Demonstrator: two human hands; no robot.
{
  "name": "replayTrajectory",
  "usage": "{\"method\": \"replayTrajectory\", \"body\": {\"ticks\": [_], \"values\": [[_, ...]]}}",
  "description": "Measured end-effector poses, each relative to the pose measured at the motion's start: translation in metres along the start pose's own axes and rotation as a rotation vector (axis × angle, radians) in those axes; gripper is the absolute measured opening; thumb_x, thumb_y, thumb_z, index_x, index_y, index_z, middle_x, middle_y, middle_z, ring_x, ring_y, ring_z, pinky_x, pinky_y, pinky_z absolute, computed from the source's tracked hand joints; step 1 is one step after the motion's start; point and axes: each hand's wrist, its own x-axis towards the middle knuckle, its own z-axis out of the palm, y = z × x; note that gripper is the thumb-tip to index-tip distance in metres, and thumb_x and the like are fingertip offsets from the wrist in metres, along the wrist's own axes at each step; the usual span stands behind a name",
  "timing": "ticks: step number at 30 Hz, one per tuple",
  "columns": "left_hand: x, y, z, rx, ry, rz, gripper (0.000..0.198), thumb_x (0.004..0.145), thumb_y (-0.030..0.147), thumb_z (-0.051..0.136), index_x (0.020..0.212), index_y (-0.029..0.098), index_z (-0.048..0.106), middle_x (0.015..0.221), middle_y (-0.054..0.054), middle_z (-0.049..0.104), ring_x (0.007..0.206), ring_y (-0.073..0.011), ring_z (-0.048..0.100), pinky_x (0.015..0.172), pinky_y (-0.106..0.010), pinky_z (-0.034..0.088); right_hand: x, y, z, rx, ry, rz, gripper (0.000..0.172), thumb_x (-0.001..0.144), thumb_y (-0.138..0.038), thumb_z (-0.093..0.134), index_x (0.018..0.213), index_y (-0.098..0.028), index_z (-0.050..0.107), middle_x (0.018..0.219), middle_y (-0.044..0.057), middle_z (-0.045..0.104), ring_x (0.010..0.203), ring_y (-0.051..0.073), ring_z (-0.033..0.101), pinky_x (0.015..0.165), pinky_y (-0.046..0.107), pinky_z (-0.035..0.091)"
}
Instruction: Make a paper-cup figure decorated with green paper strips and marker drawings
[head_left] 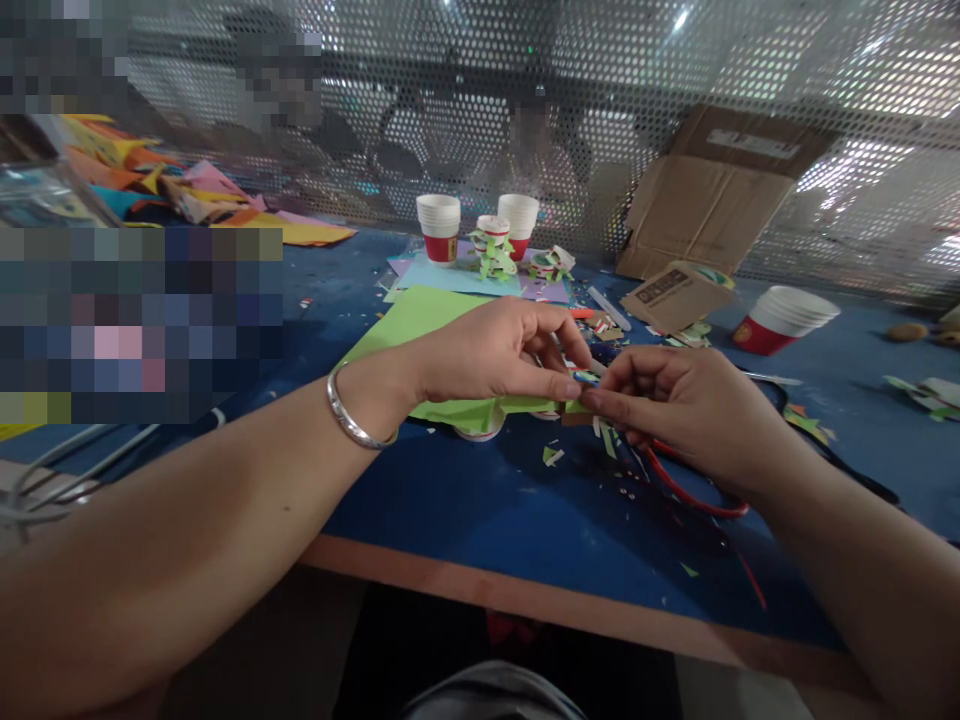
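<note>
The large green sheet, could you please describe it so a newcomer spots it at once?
On the blue table, find the left hand. The large green sheet shows partly behind it, its bright green setting it apart from the pale blue sheet farther back.

Head view, forward and down over the bench's (450, 510) near edge
Left hand (491, 350), right hand (679, 405) close; far edge seemingly at the perforated screen (465, 110).
</note>
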Motion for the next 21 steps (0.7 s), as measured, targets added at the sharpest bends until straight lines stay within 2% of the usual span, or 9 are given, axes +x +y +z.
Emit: {"method": "replayTrajectory", "body": {"ticks": [3, 8, 14, 21], "values": [[-0.0006, -0.0016, 0.0005, -0.012, -0.014, -0.016, 0.034, 0.081, 0.025, 0.083, 0.109, 0.016, 0.068, 0.090, -0.006, 0.075, 0.085, -0.0167, 0.074, 0.076, -0.027, 0.058, -0.0001, -0.0009, 0.0001, -0.013, -0.003, -0.016, 0.035, 0.074, -0.050, 0.085, 0.071, -0.020, 0.067, 0.050, -0.003, 0.060, 0.045, 0.010, 0.052, 0.043, 0.023, 0.032], [-0.0012, -0.0039, -0.0001, 0.008, -0.003, -0.015, 0.027, 0.081, 0.017, 0.079, 0.106, 0.017, 0.068, 0.087, -0.004, 0.074, 0.079, -0.0144, 0.073, 0.070, -0.024, 0.058, 0.0002, 0.0013, -0.0024, -0.027, 0.005, -0.038, 0.034, 0.076, -0.051, 0.084, 0.076, -0.020, 0.069, 0.054, -0.003, 0.063, 0.048, 0.011, 0.053, 0.046, 0.024, 0.036], [-0.0011, -0.0056, -0.0015, 0.019, -0.004, 0.016, 0.023, 0.083, 0.021, 0.079, 0.101, 0.017, 0.066, 0.093, -0.005, 0.073, 0.080, -0.0145, 0.073, 0.070, -0.024, 0.058, 0.0013, 0.0023, -0.0061, -0.084, -0.069, -0.093, 0.032, 0.082, -0.053, 0.079, 0.082, -0.021, 0.077, 0.061, -0.001, 0.067, 0.053, 0.012, 0.053, 0.049, 0.025, 0.037], [-0.0017, -0.0040, 0.0020, -0.035, -0.044, -0.013, 0.033, 0.082, 0.019, 0.080, 0.111, 0.018, 0.065, 0.091, -0.003, 0.070, 0.083, -0.0146, 0.072, 0.075, -0.027, 0.059, -0.0006, 0.0037, -0.0054, -0.104, -0.099, -0.122, 0.034, 0.086, -0.055, 0.075, 0.083, -0.021, 0.077, 0.069, 0.001, 0.070, 0.063, 0.015, 0.055, 0.055, 0.027, 0.040]]}}
